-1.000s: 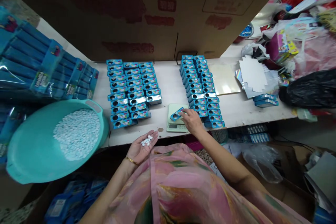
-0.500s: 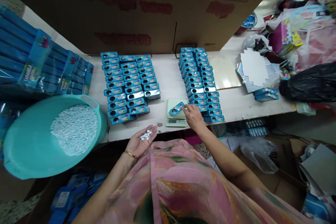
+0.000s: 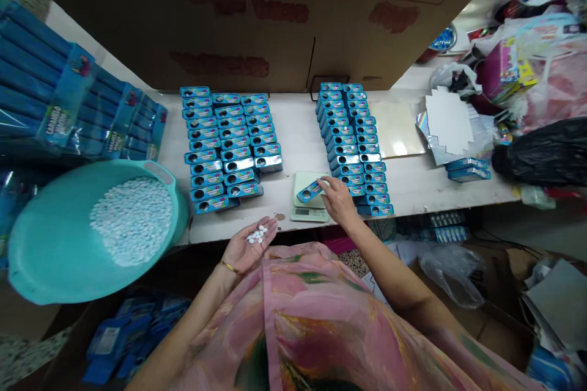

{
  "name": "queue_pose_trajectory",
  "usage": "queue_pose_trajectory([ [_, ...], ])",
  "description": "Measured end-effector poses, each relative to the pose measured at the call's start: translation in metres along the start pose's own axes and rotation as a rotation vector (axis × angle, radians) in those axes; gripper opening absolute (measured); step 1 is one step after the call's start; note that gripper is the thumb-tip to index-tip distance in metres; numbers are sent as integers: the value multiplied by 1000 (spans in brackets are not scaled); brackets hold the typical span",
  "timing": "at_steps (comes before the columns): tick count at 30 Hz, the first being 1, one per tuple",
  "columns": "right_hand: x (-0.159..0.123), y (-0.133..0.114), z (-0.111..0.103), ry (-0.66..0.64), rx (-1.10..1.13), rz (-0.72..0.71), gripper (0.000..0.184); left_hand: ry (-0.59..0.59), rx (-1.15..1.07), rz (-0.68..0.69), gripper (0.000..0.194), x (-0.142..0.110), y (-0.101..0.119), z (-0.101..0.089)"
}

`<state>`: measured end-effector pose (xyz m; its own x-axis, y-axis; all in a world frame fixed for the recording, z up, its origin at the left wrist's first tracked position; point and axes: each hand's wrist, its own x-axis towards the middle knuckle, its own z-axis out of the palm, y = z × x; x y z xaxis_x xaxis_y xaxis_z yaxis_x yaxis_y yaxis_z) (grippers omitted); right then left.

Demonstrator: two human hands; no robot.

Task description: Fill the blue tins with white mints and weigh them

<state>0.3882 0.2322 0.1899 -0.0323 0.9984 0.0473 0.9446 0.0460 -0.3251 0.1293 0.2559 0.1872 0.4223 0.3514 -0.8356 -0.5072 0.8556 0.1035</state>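
My left hand is palm up near the table's front edge, cupping several small white candies. My right hand grips the right end of a small blue candy box, its fingertips at the box's top. That box is over the pale green digital scale; whether it rests on the plate I cannot tell. Rows of similar blue boxes, with a dark round opening on top, stand left of the scale. More blue box rows stand close beyond my right hand.
A turquoise tub of white candies sits at the left, below wrapped blue packs. A large cardboard carton walls off the back. At the right are white card sheets, two blue boxes and a black bag.
The blue box in my right hand has tilted a little, and my fingers have shifted on its end. My left hand still cups the candies. The whole view has shifted slightly.
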Motion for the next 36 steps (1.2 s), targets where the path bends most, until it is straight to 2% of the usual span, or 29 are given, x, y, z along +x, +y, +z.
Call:
queue_pose_trajectory([
  [3,11,13,-2,-64,40,-74,53,16,5,3,25,0,0,-1],
  [6,20,10,-11,-90,72,-140,55,6,5,-1,25,0,0,-1],
  [8,20,-7,-18,-64,135,-186,48,-35,7,-12,25,1,0,2],
  [11,8,-51,-18,-98,268,-339,36,-115,9,-41,25,2,-1,11],
  [14,-7,-92,0,-219,232,-419,31,-141,0,-101,22,3,-5,19],
  [17,-16,-109,21,-340,143,-412,26,-121,-4,-180,21,4,-11,19],
  [20,-19,-107,31,-396,107,-432,23,-97,20,-231,21,4,-14,13],
  [25,-20,-106,33,-347,20,-382,14,-18,56,-236,19,1,-15,14],
  [29,-20,-109,34,-317,23,-406,12,5,76,-220,19,-2,-16,18],
  [32,-16,-102,32,-252,83,-326,13,-14,88,-146,19,3,-16,26],
  [36,-4,-74,20,-74,342,-176,16,-85,104,-45,19,15,-12,49],
])
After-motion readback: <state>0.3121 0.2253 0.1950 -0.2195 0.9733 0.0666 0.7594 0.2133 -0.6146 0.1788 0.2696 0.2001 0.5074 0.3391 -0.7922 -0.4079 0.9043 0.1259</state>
